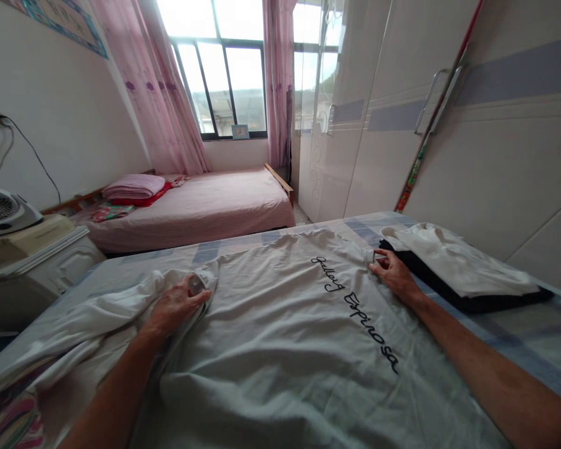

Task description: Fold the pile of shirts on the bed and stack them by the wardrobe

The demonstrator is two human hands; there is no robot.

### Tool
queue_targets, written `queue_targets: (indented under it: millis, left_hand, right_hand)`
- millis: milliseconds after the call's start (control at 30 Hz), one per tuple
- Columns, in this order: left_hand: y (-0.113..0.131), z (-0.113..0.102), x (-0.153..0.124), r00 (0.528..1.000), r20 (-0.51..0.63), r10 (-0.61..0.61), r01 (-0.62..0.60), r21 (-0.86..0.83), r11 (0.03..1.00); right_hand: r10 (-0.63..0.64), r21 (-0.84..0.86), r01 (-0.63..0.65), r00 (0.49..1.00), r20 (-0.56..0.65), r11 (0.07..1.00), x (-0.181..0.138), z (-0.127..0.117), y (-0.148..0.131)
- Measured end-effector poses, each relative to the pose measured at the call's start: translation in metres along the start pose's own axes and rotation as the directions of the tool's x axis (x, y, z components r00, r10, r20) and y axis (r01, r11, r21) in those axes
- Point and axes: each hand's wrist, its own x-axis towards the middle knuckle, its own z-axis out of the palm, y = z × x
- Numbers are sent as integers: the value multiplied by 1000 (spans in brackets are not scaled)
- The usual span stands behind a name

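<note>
A white T-shirt point(271, 324) with black cursive lettering lies spread across the bed in front of me, its fabric wrinkled. At its left edge, my left hand point(180, 302) is closed, pinching the cloth between thumb and fingers. My right hand point(393, 274) pinches the shirt's opposite edge, near the start of the lettering. Beside my left hand, another white garment point(107, 318) lies crumpled. To the right of my right hand rests a stack of folded clothes, a white garment point(462, 259) on top of a black one point(486, 302).
The bed point(374, 224) has a blue and white checked sheet. Beyond it stands a second bed point(224, 199) with a pink sheet and folded bedding point(135, 186). A tall wardrobe point(383, 106) lines the right side. A fan point(4, 212) sits on a cabinet at left.
</note>
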Motion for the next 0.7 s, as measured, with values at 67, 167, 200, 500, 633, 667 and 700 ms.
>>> queue_targets:
  millis: [67,167,200,500,633,667,700]
  left_hand:
    - [1,3,1,999,-23,26,-26,16,1000]
    - [14,14,-3,990,-91,110,-111,-15,994]
    - [21,18,-5,982,-75,175,-179,-50,983]
    - [32,12,-8,996,16,89,-88,-86,992]
    - [32,13,-13,980,135,145,-147,8,989]
    - [35,15,-15,977,127,170,-174,22,984]
    - [37,18,-16,977,106,186,-190,37,981]
  right_hand:
    - [-2,2,2,1000,14,1000,-1,-1,-2]
    - [2,-20,-2,1000,24,1000,-4,-3,-7]
    - [4,-30,-4,1000,20,1000,-4,-3,-8]
    - [10,-47,-9,1000,6,999,-4,-3,-8]
    - [-17,-55,17,1000,7,998,-3,-3,-6]
    - [-20,-54,20,1000,4,998,-3,-3,-6]
    - [-19,-52,20,1000,3,998,-3,-3,-6]
